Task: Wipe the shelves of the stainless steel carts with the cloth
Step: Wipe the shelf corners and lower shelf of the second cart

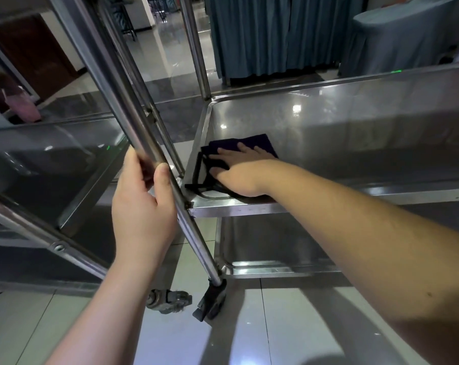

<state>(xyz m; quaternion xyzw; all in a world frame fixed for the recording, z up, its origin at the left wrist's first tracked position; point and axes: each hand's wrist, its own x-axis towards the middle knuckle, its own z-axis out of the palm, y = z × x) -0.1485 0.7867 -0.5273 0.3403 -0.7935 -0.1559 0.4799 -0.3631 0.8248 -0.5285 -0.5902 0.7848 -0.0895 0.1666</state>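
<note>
Steel shelf (328, 133) under cloth (238, 146)

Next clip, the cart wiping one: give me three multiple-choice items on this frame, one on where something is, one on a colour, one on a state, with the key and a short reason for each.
1. Where does the cloth lie?
A. On the floor tiles
B. In the near left corner of the middle shelf
C. Over the cart's post

2. What colour is the cloth?
A. Dark navy, almost black
B. White
C. Yellow

3. What is the left hand doing?
A. Hanging idle
B. Pressing flat on a shelf
C. Gripping the cart's slanted post

Key: 1 B, the cloth sits by the shelf's corner under the right hand. 2 A, it looks dark against the steel. 3 C, fingers and thumb curl round the post.
</note>
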